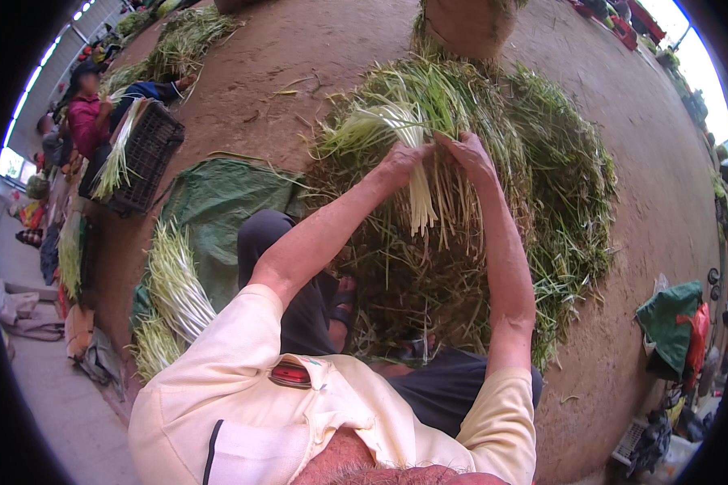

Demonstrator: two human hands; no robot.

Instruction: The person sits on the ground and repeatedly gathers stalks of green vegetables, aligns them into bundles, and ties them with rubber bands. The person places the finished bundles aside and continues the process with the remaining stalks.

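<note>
My left hand (407, 161) is closed around a bunch of pale, trimmed stalks (422, 200), likely garlic chives or a similar leafy vegetable. Their white lower ends hang below the fist, and the rest fans out above it. Close beside it, my right hand (472, 156) has its thumb and fingertips pinched on a few green leaves (443, 109). Under both hands lies a large heap of untrimmed green stalks (497, 133) with brownish roots and dry ends. Exactly what the right fingertips grip is partly hidden.
Cleaned pale stalks (179, 285) lie on a green woven sheet (230, 194) at my left. Beyond, a person (88, 115) sits by a black plastic crate (148, 154) with stalks on it. A rounded brown object (470, 27) stands behind the heap. Bags (670, 327) lie far right.
</note>
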